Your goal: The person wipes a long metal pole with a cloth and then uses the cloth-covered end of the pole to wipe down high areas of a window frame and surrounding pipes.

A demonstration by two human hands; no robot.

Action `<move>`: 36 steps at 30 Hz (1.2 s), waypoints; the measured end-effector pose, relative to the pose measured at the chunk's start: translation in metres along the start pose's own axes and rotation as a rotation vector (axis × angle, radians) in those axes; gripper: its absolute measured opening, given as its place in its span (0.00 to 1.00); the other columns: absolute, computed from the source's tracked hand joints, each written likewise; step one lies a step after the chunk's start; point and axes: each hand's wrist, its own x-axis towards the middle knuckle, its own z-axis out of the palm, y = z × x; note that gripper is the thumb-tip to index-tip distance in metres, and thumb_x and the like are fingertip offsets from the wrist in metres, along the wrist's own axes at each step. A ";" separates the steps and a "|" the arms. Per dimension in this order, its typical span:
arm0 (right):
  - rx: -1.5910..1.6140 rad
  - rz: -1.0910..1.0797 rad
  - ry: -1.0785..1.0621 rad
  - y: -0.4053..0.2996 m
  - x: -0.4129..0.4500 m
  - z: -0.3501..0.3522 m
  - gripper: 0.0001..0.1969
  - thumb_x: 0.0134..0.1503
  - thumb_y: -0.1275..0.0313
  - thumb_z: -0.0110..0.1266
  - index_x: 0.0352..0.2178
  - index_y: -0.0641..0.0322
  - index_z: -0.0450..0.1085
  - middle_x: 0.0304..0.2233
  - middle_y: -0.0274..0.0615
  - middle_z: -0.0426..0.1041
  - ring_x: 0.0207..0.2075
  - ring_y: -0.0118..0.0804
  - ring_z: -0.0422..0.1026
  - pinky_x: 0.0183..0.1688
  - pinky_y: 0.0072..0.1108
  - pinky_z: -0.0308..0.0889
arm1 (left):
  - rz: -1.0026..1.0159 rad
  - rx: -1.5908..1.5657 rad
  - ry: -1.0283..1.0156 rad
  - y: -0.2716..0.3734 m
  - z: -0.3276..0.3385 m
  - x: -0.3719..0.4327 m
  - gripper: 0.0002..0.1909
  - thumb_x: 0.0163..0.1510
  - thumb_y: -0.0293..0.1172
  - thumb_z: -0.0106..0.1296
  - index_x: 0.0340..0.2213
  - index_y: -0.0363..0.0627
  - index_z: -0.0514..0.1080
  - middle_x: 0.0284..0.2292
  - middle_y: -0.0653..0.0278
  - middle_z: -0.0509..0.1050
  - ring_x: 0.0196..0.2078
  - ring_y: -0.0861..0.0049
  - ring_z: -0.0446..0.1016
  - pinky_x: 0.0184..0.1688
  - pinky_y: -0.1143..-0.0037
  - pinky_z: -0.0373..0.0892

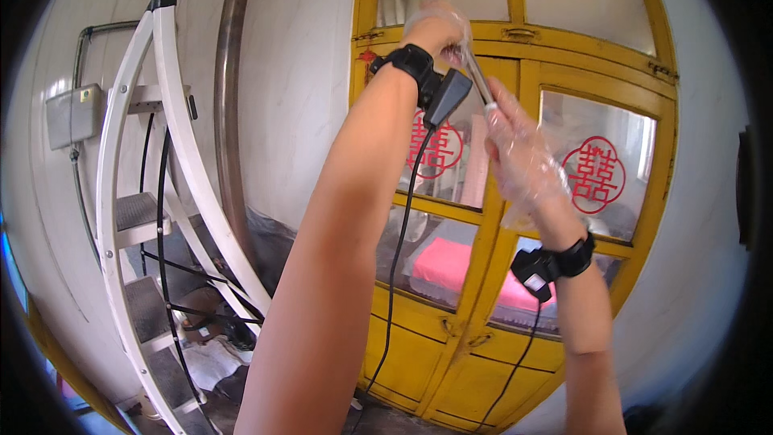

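A metal pole (479, 80) slants up to the left in front of the yellow double doors (450, 347). Its upper end has a white and orange collar and runs out of the picture at the top. My left hand (436, 29), in a clear plastic glove, grips the pole high up. Lower down, my right hand (520, 154), gloved the same way, is closed around the pole by a white fitting. Black straps with small cabled devices circle both wrists. The pole's upper tip is out of view.
A white folding stepladder (181, 151) stands at the left by the wall. Behind it are a brown vertical pipe (229, 84), a grey wall box (73, 115) and piled cloths (211, 362). Red paper-cut emblems (595, 175) decorate the door glass; pink bedding (444, 264) shows through it.
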 end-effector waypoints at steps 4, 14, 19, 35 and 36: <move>0.013 0.053 -0.039 -0.025 0.025 0.029 0.26 0.66 0.62 0.43 0.64 0.50 0.53 0.20 0.26 0.56 0.16 0.18 0.52 0.16 0.13 0.49 | -0.013 -0.481 0.142 -0.080 0.033 0.043 0.04 0.43 0.27 0.55 0.19 0.40 0.73 0.17 0.60 0.73 0.17 0.75 0.71 0.21 0.76 0.65; 1.010 0.551 -0.482 0.002 0.098 0.097 0.13 0.64 0.59 0.46 0.32 0.57 0.64 0.17 0.27 0.58 0.12 0.19 0.51 0.13 0.13 0.46 | -0.318 -0.878 0.146 -0.148 0.015 0.022 0.07 0.48 0.31 0.51 0.22 0.40 0.70 0.19 0.60 0.71 0.15 0.74 0.71 0.17 0.77 0.70; 0.923 0.530 -0.383 0.044 0.111 0.128 0.16 0.63 0.55 0.48 0.32 0.57 0.63 0.16 0.27 0.58 0.12 0.20 0.51 0.13 0.15 0.45 | -0.388 -0.830 0.091 -0.178 0.050 0.031 0.07 0.51 0.30 0.49 0.25 0.39 0.69 0.19 0.59 0.70 0.15 0.73 0.70 0.19 0.78 0.72; 0.680 0.646 -0.299 0.086 0.029 0.083 0.18 0.63 0.52 0.47 0.30 0.55 0.66 0.14 0.25 0.56 0.11 0.20 0.46 0.14 0.17 0.42 | -0.279 0.197 -0.170 -0.159 0.101 0.033 0.07 0.45 0.27 0.54 0.26 0.35 0.76 0.23 0.52 0.75 0.22 0.66 0.74 0.26 0.69 0.70; 0.664 0.631 -0.267 0.084 0.025 0.079 0.18 0.63 0.52 0.47 0.30 0.56 0.66 0.14 0.25 0.56 0.11 0.20 0.47 0.14 0.16 0.42 | -0.317 0.101 -0.135 -0.158 0.101 0.033 0.06 0.43 0.25 0.54 0.25 0.35 0.75 0.22 0.52 0.74 0.23 0.65 0.74 0.26 0.70 0.69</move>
